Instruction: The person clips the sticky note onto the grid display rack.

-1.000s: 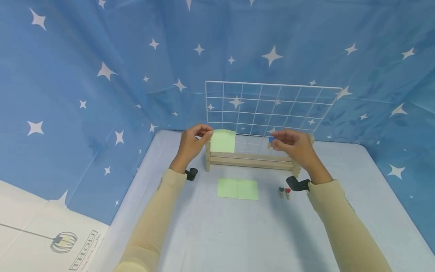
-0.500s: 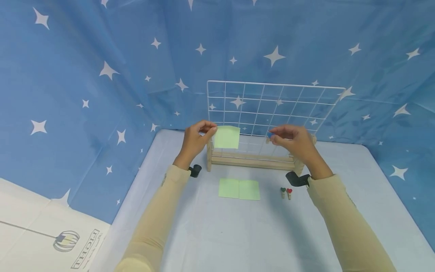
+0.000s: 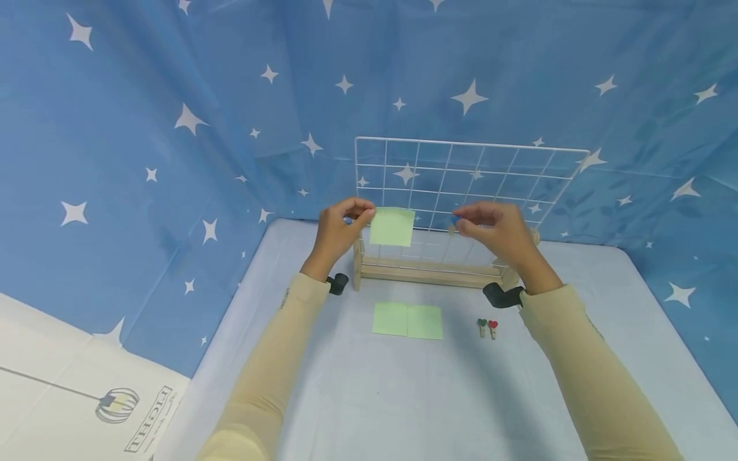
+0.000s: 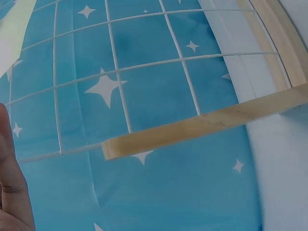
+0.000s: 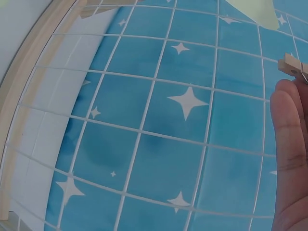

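Note:
My left hand (image 3: 340, 232) pinches the left edge of a light green square of paper (image 3: 393, 226) between thumb and fingers, in front of the wire grid's left part. In the left wrist view a corner of that paper (image 4: 10, 36) shows at upper left. My right hand (image 3: 497, 229) pinches a small wooden clothespin with a blue top (image 3: 455, 219), apart from the paper. The right wrist view shows the clothespin's wooden end (image 5: 292, 65) beyond the fingers. A white wire grid (image 3: 473, 171) stands upright in a wooden base (image 3: 423, 274).
Two light green paper squares (image 3: 407, 321) lie side by side on the white table (image 3: 375, 397). To their right lie two clothespins, one with a green heart (image 3: 482, 324) and one with a red heart (image 3: 492, 326). A blue star-printed cloth (image 3: 230, 96) hangs behind.
My left hand has lifted the green paper up and slightly to the right, off the wooden base's height. The right hand has risen a little with the blue-topped clothespin.

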Demonstrator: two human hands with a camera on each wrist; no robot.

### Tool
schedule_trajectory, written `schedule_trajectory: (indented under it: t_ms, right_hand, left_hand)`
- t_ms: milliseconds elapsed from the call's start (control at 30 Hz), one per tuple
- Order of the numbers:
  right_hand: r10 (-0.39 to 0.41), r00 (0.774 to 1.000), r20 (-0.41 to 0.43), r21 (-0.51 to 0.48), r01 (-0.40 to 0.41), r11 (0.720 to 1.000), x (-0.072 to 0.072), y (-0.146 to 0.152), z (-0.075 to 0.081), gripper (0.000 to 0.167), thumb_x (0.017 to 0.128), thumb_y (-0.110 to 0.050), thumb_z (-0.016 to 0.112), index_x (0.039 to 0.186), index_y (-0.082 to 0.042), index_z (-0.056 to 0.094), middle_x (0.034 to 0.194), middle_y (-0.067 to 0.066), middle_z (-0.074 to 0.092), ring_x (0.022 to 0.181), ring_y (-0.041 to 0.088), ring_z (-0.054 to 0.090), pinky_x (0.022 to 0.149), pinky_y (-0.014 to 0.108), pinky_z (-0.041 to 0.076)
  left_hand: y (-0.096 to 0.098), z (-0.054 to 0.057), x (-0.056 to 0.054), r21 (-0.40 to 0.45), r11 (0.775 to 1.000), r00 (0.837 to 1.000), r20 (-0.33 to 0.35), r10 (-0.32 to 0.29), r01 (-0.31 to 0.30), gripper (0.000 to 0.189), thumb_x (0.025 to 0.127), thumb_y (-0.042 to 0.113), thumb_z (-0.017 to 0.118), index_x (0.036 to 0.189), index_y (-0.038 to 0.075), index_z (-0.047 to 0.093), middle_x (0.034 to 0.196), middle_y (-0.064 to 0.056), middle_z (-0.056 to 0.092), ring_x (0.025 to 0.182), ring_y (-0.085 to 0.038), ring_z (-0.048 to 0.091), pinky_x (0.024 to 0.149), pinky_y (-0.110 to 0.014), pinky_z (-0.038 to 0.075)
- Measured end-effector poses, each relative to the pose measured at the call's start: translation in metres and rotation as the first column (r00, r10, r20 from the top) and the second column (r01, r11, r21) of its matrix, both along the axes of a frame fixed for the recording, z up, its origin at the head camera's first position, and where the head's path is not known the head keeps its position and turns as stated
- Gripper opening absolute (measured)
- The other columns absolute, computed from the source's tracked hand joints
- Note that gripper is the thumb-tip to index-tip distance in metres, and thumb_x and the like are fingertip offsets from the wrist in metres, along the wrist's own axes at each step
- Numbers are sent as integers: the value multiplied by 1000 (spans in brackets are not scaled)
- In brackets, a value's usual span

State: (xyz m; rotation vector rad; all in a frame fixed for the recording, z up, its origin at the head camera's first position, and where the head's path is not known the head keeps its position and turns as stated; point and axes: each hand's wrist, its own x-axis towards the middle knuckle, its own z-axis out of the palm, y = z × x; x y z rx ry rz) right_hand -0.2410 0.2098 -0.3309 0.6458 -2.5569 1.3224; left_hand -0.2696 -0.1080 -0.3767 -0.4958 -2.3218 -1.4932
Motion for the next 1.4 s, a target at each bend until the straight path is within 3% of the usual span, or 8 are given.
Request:
schedule_trajectory:
  t_ms: [700,900,1033,1233,1400]
  right_hand:
    - [43,999,1,-7,-43,999,-17,-24,25,20,102,-4,74,119,6,77,114,24,77,89,-5,69,83,11,55]
    - [31,999,15,5,-31,1000,-20,-25,30,23,103,-7,73,121,6,76,114,21,77,90,-2,68,87,13,52]
    - [19,1000,15,18,-19,1000,-23,-27,35,23,103,-7,72,121,6,76,116,22,77,92,-3,66,79,14,51]
    - [-7,1000,22,28,6,1000,-28,-32,45,23,104,-9,70,122,6,76,114,23,78,83,-5,68,77,14,51]
    - [-24,999,23,37,23,999,-30,-37,51,22,104,-7,72,120,7,76,109,21,79,78,-4,69,78,13,53]
  left_hand:
    - [5,21,-11,45,999,995,-100,-20,24,16,106,18,74,115,7,81,98,-9,80,88,-23,70,89,-46,56]
    - [10,23,-12,52,999,991,-130,-2,9,16,106,19,74,115,7,81,98,-9,80,88,-23,70,91,-47,56]
    - [12,24,-15,47,999,990,-143,12,-5,17,106,19,74,115,7,81,97,-8,80,88,-22,70,88,-42,55]
    - [13,24,-17,70,997,987,-155,48,-37,17,106,20,73,114,7,81,96,-8,79,88,-22,70,88,-46,55]
    - [13,25,-20,81,996,984,-167,61,-48,17,106,21,74,114,7,81,95,-8,79,88,-22,70,84,-39,54]
